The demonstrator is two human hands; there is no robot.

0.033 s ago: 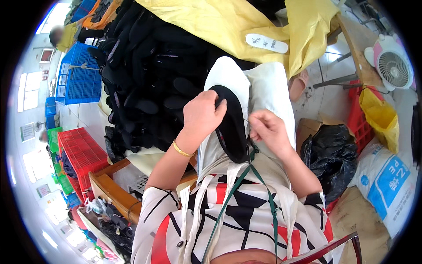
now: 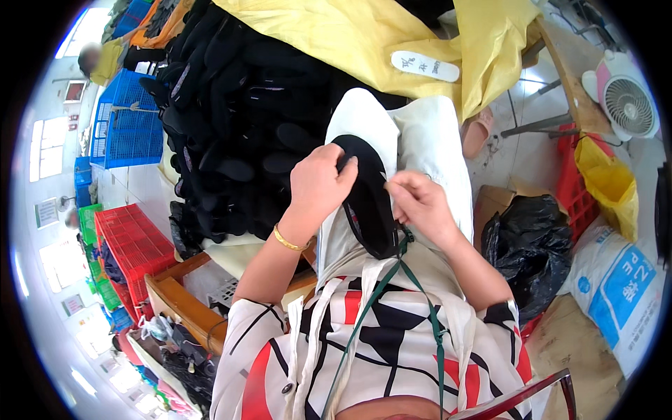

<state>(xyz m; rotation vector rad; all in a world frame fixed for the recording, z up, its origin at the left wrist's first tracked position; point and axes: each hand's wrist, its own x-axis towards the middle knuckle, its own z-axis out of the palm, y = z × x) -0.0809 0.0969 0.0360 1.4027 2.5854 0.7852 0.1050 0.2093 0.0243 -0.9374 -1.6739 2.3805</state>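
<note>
A black cloth shoe point(image 2: 374, 222) lies over the white cloth point(image 2: 439, 150) on my lap, its opening facing up. My left hand point(image 2: 320, 183) is closed on its upper left side, thumb over the edge. At the shoe's right rim my right hand point(image 2: 422, 207) is pinched, fingertips close to the fabric. Something thin and pale shows at those fingertips, too small to name. A green cord point(image 2: 402, 262) runs down from beside the shoe over my patterned top. Ahead and to the left, many similar black shoes form a pile point(image 2: 238, 126).
A yellow sheet point(image 2: 336, 31) with a white insole point(image 2: 425, 66) on it lies beyond the pile. On the left are blue point(image 2: 129, 119) and red point(image 2: 136, 241) crates and a wooden drawer point(image 2: 185, 308). At right are a black bag point(image 2: 525, 252), a white sack point(image 2: 612, 287) and a fan point(image 2: 625, 105).
My right hand has shifted slightly left, its fingertips nearer the shoe's rim. My left hand keeps its hold on the shoe.
</note>
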